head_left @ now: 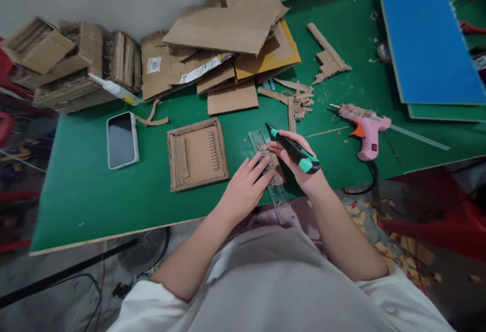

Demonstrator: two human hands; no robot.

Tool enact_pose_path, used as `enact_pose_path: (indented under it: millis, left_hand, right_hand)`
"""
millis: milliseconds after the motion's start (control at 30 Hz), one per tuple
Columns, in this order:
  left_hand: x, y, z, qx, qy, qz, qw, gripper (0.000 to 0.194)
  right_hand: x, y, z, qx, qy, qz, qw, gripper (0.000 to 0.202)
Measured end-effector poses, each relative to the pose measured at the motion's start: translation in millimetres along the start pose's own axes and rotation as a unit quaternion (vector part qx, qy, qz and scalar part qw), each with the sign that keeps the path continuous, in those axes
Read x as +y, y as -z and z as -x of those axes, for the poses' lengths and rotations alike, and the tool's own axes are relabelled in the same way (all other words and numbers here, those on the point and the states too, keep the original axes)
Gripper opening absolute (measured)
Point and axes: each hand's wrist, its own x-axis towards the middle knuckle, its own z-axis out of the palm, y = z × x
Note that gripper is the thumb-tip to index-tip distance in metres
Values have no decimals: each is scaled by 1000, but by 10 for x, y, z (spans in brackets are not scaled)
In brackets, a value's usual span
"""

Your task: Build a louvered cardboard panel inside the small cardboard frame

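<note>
My left hand point(248, 185) lies with its fingers spread over a clear ruler point(280, 203), which rests on a small piece of brown cardboard point(280, 171) at the table's front edge. In my right hand point(298, 157) is a black and green cutter point(294, 151), its dark tip pointing up and left, above the ruler. Some right fingertips are close to the ruler's right side; whether they touch it is unclear. Left of my hands sits a square cardboard frame point(198, 156) with two ridged strips inside.
A phone point(122, 139) lies on the green table point(94, 205) at left. Cardboard sheets point(228, 23) and stacked cardboard point(72, 64) stand along the wall, with a white glue bottle point(117, 90). At right are a pink glue gun point(368, 132), cardboard scraps point(299, 101) and a blue folder point(429, 38).
</note>
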Motion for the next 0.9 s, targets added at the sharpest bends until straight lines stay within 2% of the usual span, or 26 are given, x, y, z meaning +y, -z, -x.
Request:
enact_pose_path:
  millis: [133, 300, 667, 900]
  left_hand:
    - [-48, -12, 20, 12, -18, -6, 1000, 30]
    - [-94, 7, 3, -6, -38, -2, 999, 31]
    - [-87, 6, -21, -29, -20, -22, 999, 30]
    - [-79, 40, -52, -44, -14, -25, 999, 29]
  right_hand:
    - [-22, -53, 69, 19, -2, 33, 999, 38]
    - [-53, -57, 87, 1, 0, 25, 1000, 37]
    - [33, -8, 57, 35, -18, -3, 999, 43]
    - [-12, 10, 57, 59, -34, -46, 997, 43]
